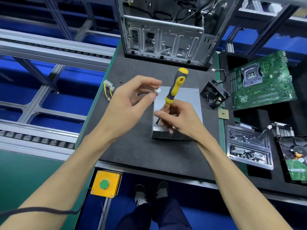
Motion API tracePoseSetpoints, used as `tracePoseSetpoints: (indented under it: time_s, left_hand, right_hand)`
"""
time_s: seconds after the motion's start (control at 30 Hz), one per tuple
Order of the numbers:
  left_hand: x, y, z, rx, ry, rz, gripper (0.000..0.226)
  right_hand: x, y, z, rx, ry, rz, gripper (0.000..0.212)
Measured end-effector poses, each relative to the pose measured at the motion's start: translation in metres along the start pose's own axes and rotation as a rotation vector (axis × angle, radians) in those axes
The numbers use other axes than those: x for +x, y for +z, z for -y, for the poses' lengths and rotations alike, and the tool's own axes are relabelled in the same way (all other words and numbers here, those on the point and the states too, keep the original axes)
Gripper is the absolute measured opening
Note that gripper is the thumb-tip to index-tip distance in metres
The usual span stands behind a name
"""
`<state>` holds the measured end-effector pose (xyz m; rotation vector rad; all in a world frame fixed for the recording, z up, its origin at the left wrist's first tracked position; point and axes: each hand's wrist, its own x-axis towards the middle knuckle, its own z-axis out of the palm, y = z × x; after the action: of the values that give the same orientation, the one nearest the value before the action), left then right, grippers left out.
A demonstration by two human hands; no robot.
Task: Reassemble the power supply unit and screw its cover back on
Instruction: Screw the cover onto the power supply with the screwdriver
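Head view, looking down on dark worktop (132, 155). Right hand (181, 120) wrapped around lower shaft of yellow-grey screwdriver (176, 87), grip pressed together on it, tip down on near-left corner of power supply unit (184, 100) cover. Handle tilted up and away from grip. Silver unit flat on worktop, directly under right grip. Left hand (127, 103) raised just left of screwdriver, thumb and forefinger half curled, not quite pressed together; small white blurred thing near fingertips, cannot tell whether pinched. Wire bundle with white connectors (108, 89) left of left hand, at worktop edge. Black fan (215, 95) just right of unit, well clear of right grip. Small square CPU chip (223, 114) right of grip, near fan. Green motherboard (262, 80) further right. Clear screw tray (249, 148) right of and nearer than right grip, dark screws inside. Hard drive (295, 158) beyond tray at far right. Open computer case (164, 39) standing beyond both hands. Yellow button box (105, 184) with green button below left forearm, under worktop edge.
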<state>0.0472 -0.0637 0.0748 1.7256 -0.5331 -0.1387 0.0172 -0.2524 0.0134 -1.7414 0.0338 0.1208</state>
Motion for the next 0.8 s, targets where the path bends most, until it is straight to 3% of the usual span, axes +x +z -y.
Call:
tracePoseSetpoints:
  time_s: [0.13,0.23,0.53,0.8]
  left_hand:
    - [-0.006,0.004,0.027,0.225,-0.19,0.084,0.024]
    - [-0.015,0.008,0.039,0.329,-0.239,0.186,0.026]
    - [-0.019,0.011,0.041,0.365,-0.229,0.117,0.008]
    - [-0.02,0.012,0.042,0.374,-0.197,0.088,0.006]
  right_hand:
    - [0.0,0.0,0.0,0.07,0.027,-0.006,0.018]
    - [0.001,0.0,0.001,0.089,0.025,-0.012,0.018]
    - [-0.002,-0.001,0.005,0.101,0.007,-0.016,0.02]
    - [-0.003,-0.001,0.004,0.112,-0.015,-0.009,0.021]
